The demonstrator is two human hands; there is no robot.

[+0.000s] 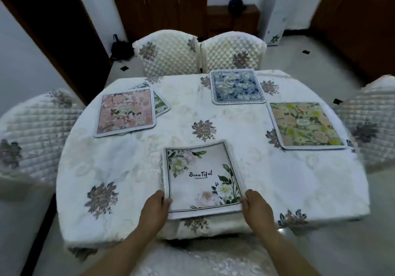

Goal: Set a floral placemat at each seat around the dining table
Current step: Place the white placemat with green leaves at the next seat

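Near corners of the white placemat clamped, left hand on one, right hand on the other, thumbs on top, other fingers hidden beneath, mat stretching away from them over the dining table, pink placemat, blue placemat and yellow-green placemat well beyond the fingertips.

White placemat — green-leaf blooms; pink placemat, blue placemat, yellow-green placemat — floral; tablecloth white, grey flowers.

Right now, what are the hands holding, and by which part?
Both hold the white placemat lettered Beautiful: the left hand pinches its near-left corner, the right hand its near-right corner.
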